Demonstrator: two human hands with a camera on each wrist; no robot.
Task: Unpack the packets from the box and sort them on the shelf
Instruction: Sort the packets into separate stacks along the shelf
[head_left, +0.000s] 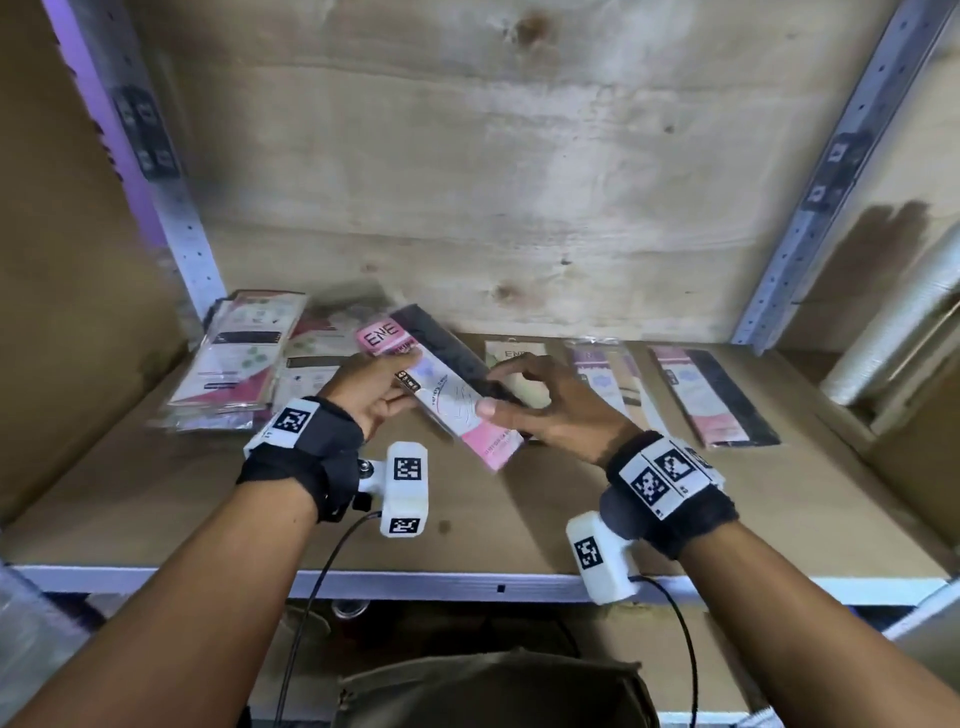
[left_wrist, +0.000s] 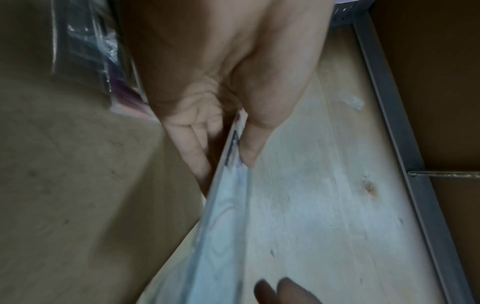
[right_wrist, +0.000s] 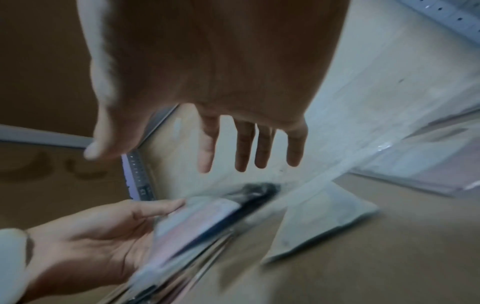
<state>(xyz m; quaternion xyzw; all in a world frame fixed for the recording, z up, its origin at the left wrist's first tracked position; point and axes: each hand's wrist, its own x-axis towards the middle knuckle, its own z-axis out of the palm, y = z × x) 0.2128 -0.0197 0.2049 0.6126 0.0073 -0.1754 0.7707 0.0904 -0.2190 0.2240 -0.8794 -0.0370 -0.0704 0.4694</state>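
My left hand (head_left: 405, 376) grips a long pink, white and black packet (head_left: 457, 400) above the shelf board (head_left: 467, 525), thumb on top and fingers underneath. The left wrist view shows the thumb pressed on the packet (left_wrist: 226, 222), seen edge-on. In the blurred right wrist view the packet (right_wrist: 207, 218) seems to top a small stack in that hand. My right hand (head_left: 498, 389) hovers at the packet's right edge with fingers spread and straight, the thumb touching the edge. In the right wrist view the right hand (right_wrist: 166, 158) holds nothing.
A loose pile of packets (head_left: 234, 364) lies at the shelf's back left. A beige packet (head_left: 514, 358), a purple one (head_left: 608, 379) and a pink-black one (head_left: 711, 395) lie in a row at the back right. A plastic-film roll (head_left: 893, 332) stands past the right post (head_left: 810, 208).
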